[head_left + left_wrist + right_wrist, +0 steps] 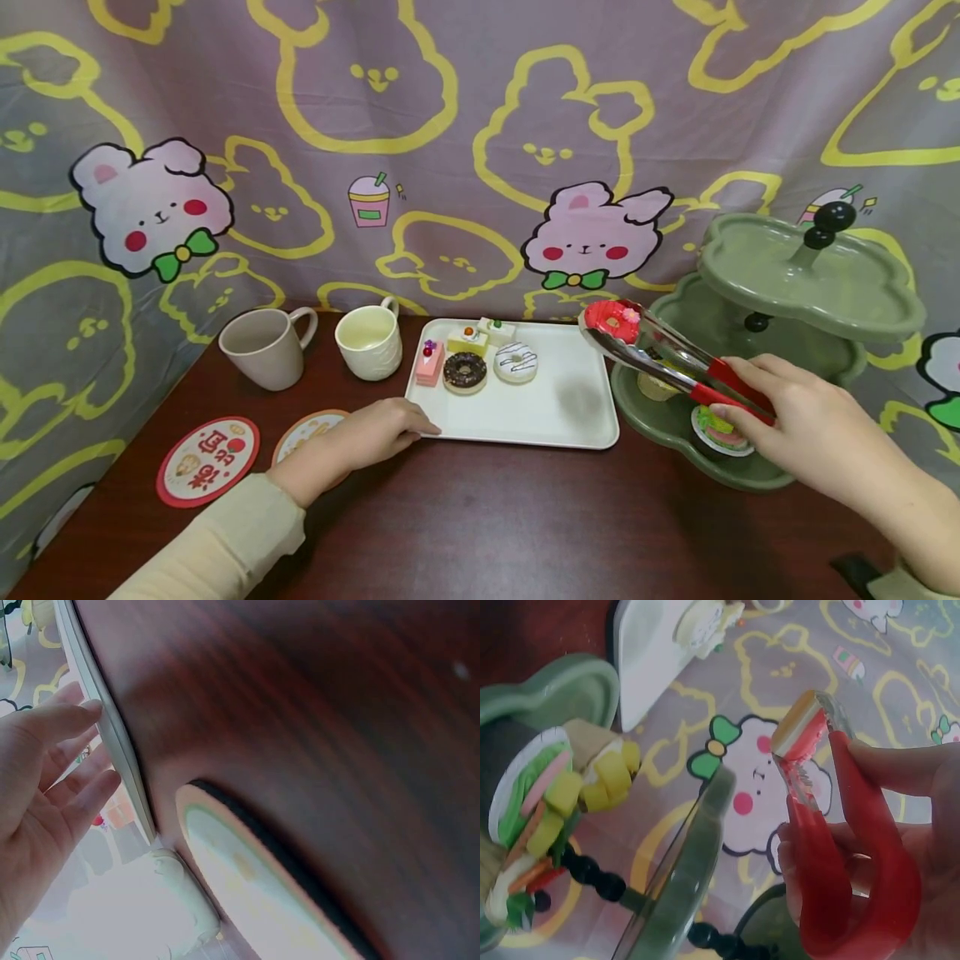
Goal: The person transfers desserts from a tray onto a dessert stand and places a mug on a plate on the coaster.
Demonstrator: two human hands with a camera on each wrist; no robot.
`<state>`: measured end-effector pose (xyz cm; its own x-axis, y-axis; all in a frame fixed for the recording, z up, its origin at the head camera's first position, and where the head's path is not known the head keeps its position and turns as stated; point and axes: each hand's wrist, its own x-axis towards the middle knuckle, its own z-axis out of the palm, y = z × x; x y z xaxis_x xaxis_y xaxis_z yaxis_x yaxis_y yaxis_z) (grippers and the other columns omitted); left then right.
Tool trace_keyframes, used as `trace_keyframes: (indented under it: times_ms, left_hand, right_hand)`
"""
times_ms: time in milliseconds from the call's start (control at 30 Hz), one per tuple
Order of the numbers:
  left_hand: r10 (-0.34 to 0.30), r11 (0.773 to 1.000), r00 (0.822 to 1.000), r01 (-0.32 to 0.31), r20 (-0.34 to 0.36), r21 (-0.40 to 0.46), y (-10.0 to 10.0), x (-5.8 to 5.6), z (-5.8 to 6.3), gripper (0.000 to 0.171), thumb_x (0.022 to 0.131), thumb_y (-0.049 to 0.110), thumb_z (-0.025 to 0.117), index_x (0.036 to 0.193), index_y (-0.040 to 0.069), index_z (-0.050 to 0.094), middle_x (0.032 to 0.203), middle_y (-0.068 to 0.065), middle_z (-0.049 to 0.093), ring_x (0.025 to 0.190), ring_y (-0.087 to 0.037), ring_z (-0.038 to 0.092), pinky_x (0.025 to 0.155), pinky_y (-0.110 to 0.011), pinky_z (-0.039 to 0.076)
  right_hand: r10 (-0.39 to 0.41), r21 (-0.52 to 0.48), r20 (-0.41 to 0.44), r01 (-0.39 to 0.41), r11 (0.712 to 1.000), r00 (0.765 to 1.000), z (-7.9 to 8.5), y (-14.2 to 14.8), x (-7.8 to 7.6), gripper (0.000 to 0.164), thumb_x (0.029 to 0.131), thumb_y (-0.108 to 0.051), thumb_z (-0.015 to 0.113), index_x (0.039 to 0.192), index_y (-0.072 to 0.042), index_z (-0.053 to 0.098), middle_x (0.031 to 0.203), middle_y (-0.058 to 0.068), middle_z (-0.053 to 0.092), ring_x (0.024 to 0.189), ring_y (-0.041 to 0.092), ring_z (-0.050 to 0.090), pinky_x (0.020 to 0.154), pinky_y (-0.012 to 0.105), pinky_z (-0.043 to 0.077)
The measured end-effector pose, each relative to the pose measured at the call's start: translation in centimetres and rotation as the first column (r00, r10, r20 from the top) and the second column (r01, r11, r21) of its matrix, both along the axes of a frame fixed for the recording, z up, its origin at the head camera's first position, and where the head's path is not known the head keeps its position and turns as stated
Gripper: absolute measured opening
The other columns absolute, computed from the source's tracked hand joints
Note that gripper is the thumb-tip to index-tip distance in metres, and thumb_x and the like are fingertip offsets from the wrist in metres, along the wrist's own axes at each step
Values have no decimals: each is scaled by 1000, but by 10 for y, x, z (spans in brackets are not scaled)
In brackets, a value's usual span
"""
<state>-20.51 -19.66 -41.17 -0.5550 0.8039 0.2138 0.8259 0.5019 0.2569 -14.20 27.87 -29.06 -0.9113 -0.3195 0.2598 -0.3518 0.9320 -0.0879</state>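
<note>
My right hand (813, 408) grips red-handled tongs (667, 367). Between their metal tips sits a red-iced toy doughnut (612, 321) with a pink flower, held in the air over the white tray's right end; its layered side shows in the right wrist view. My left hand (378, 433) holds the near-left rim of the tray (510, 429), thumb at the outer edge and fingers over the rim. On the tray's left half are a chocolate doughnut (465, 372), a white striped doughnut (517, 362), a pink cake slice (428, 363) and two small pale cakes (468, 338).
A green tiered stand (750, 471) rises at the right, with a fruit-topped cup (722, 430) and another treat (657, 385) on its bottom tier. At the left are a grey mug (262, 354), a cream cup (369, 342) and two round coasters (208, 461).
</note>
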Motion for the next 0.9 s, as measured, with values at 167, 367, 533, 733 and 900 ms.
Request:
trace_keyframes:
  times_ms: [167,367,533,733,900]
  left_hand:
    - [4,1000,1000,-4,11,2,0,-1,0,26,84,-11,73,104,5,80,96,-2,75,92,-17,69,83,-31,58]
    - [2,1000,1000,-2,16,4,0,-1,0,27,84,-11,73,104,5,80,96,-2,75,92,-16,69,83,-31,58]
    - [-2,1000,1000,2,16,5,0,-1,0,27,84,-11,72,104,5,80,95,-2,75,91,-16,70,82,-30,58]
    - [-2,1000,1000,2,16,6,-1,-2,-2,27,83,-11,73,104,5,80,95,-2,75,91,-17,70,82,-31,58]
    - [-7,1000,1000,7,16,11,0,-2,-1,27,84,-11,73,104,5,80,96,-2,75,92,-16,70,83,-30,58]
  right_hand:
    - [-38,7,-10,38,999,999,3,7,-1,63,80,-27,87,124,12,64,104,18,64,73,28,59,55,43,48]
    - [-82,29,-12,83,996,997,3,17,-1,63,83,-28,85,123,15,62,104,22,62,73,31,58,57,48,49]
    - [-136,42,-4,136,990,991,5,28,-1,67,88,-37,80,123,17,61,106,25,60,75,36,58,61,51,49]
    - [-195,38,-8,195,980,981,5,41,-1,69,92,-41,75,122,20,59,108,31,57,79,42,58,62,56,49]
    - [-218,39,-30,219,975,976,1,54,-3,73,94,-47,70,120,20,60,108,37,57,84,51,59,66,62,47]
